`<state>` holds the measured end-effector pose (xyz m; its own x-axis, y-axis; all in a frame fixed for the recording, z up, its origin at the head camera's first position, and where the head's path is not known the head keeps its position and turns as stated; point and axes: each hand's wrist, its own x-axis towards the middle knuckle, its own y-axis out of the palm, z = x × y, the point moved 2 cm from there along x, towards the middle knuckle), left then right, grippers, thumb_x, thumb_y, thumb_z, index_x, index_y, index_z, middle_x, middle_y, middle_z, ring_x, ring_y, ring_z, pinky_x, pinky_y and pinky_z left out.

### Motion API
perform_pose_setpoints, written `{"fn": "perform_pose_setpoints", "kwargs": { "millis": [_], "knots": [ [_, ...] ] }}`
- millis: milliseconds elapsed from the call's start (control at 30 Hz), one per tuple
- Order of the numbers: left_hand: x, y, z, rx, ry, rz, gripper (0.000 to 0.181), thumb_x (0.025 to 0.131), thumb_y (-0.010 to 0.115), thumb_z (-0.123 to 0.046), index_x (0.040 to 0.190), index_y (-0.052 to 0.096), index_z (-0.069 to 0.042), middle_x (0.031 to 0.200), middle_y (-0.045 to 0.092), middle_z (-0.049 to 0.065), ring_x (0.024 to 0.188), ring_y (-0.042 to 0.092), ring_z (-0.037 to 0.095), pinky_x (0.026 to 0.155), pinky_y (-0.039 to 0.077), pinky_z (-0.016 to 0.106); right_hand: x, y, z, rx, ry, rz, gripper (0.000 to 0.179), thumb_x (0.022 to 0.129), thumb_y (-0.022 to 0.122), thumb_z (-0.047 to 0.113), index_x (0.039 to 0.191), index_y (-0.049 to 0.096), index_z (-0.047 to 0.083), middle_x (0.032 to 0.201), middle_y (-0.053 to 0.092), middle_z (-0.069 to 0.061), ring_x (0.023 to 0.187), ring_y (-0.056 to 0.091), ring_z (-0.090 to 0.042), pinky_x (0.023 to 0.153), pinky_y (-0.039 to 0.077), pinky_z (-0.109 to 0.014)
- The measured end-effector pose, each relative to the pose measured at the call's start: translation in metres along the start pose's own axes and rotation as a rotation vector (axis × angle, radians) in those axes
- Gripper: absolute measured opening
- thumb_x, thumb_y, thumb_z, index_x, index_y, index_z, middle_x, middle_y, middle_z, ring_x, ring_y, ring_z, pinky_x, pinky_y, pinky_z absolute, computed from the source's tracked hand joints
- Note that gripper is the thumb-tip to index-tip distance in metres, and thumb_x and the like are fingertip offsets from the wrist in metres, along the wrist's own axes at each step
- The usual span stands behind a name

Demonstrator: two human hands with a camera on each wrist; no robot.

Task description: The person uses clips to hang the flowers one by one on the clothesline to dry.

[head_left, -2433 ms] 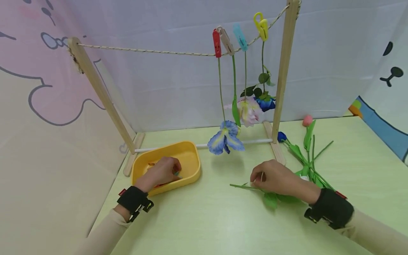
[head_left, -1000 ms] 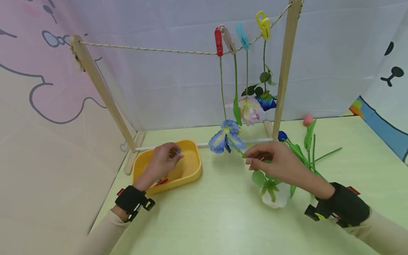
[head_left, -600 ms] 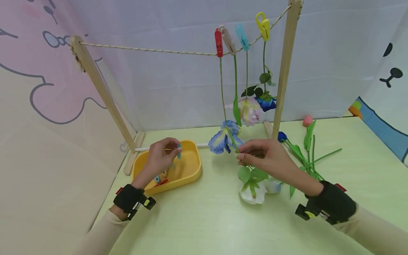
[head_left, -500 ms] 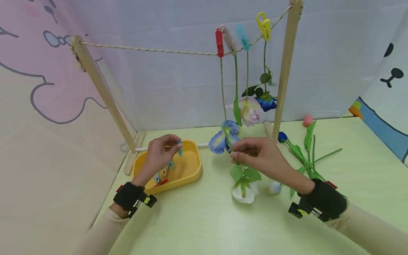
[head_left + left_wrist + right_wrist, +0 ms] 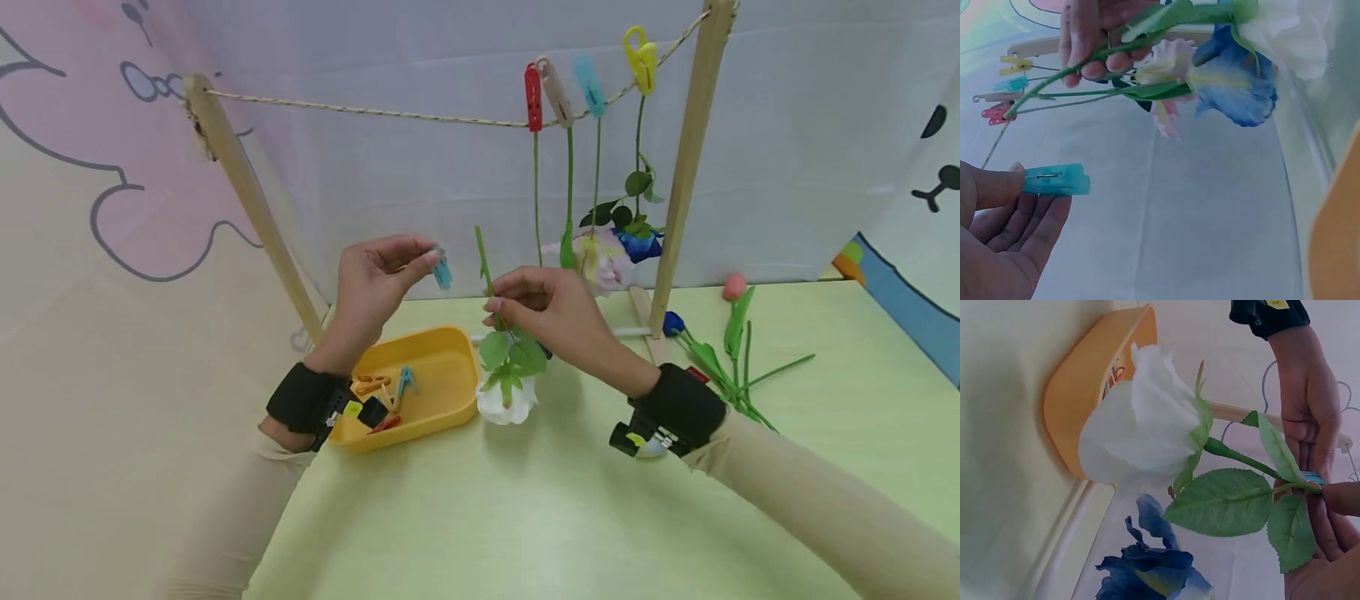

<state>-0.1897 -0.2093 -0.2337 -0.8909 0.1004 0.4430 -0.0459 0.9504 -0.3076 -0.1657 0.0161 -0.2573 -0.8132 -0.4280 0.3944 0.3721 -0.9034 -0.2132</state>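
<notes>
My left hand (image 5: 378,283) pinches a light-blue clothespin (image 5: 442,272) between thumb and fingers, above the yellow tray. In the left wrist view the clothespin (image 5: 1057,180) points away from the fingertips. My right hand (image 5: 551,312) pinches the green stem of a white artificial rose (image 5: 507,400), whose bloom hangs downward and whose stem end points up. The right wrist view shows the rose (image 5: 1141,419) and its leaves close up. Above and behind the hands runs a rope (image 5: 375,111); red (image 5: 533,98), beige, blue and yellow (image 5: 642,62) clothespins hold flowers upside down on its right part.
A yellow tray (image 5: 465,400) with several clothespins stands on the table at left. Wooden posts (image 5: 251,200) carry the rope at both ends. More flowers lie at right, with a pink tulip (image 5: 734,287) and a blue bud (image 5: 673,323). The hanging blue iris (image 5: 1232,81) is mostly covered in the head view.
My left hand has lifted a light-blue clothespin out of the tray and upward. My right hand has picked the white rose off the table, turned it bloom-down and carried it left and up.
</notes>
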Motion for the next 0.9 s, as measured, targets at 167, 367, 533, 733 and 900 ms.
{"fn": "perform_pose_setpoints", "kwargs": {
  "millis": [167, 367, 533, 733, 900],
  "knots": [
    [0.022, 0.005, -0.029, -0.125, 0.075, -0.021, 0.021, 0.086, 0.07, -0.004, 0.101, 0.069, 0.01, 0.091, 0.072, 0.017, 0.083, 0.07, 0.027, 0.084, 0.056, 0.032, 0.016, -0.004, 0.002, -0.01, -0.046, -0.069, 0.015, 0.09, 0.064, 0.0, 0.104, 0.066, -0.005, 0.094, 0.07, -0.022, 0.082, 0.07, -0.032, 0.075, 0.057, -0.042],
    [0.05, 0.011, -0.06, -0.279, 0.173, -0.039, 0.022, 0.084, 0.071, 0.0, 0.1, 0.068, 0.014, 0.088, 0.072, 0.017, 0.082, 0.07, 0.026, 0.085, 0.055, 0.037, 0.031, -0.006, 0.005, 0.05, -0.056, -0.171, 0.018, 0.091, 0.062, 0.0, 0.108, 0.065, -0.007, 0.099, 0.069, -0.025, 0.087, 0.07, -0.029, 0.079, 0.057, -0.037],
    [0.067, 0.015, -0.084, -0.312, 0.221, -0.081, 0.017, 0.083, 0.071, 0.002, 0.098, 0.07, 0.011, 0.086, 0.071, 0.016, 0.082, 0.07, 0.025, 0.085, 0.055, 0.036, 0.041, -0.005, 0.012, 0.109, -0.097, -0.21, 0.021, 0.091, 0.062, -0.001, 0.109, 0.064, -0.01, 0.1, 0.068, -0.027, 0.091, 0.068, -0.036, 0.081, 0.056, -0.039],
    [0.087, 0.02, -0.095, -0.291, 0.218, -0.095, 0.015, 0.084, 0.072, -0.001, 0.096, 0.071, 0.008, 0.087, 0.071, 0.016, 0.082, 0.07, 0.024, 0.085, 0.055, 0.034, 0.051, -0.005, 0.019, 0.096, -0.13, -0.254, 0.021, 0.092, 0.061, -0.001, 0.11, 0.063, -0.011, 0.1, 0.068, -0.026, 0.09, 0.068, -0.034, 0.08, 0.057, -0.038],
    [0.102, 0.019, -0.09, -0.307, 0.185, -0.106, 0.016, 0.083, 0.073, -0.003, 0.097, 0.072, 0.005, 0.088, 0.071, 0.015, 0.079, 0.07, 0.025, 0.084, 0.056, 0.032, 0.055, -0.008, 0.02, 0.094, -0.146, -0.283, 0.019, 0.092, 0.06, -0.002, 0.109, 0.064, -0.01, 0.099, 0.067, -0.027, 0.089, 0.068, -0.036, 0.079, 0.057, -0.041]
  ]
}}
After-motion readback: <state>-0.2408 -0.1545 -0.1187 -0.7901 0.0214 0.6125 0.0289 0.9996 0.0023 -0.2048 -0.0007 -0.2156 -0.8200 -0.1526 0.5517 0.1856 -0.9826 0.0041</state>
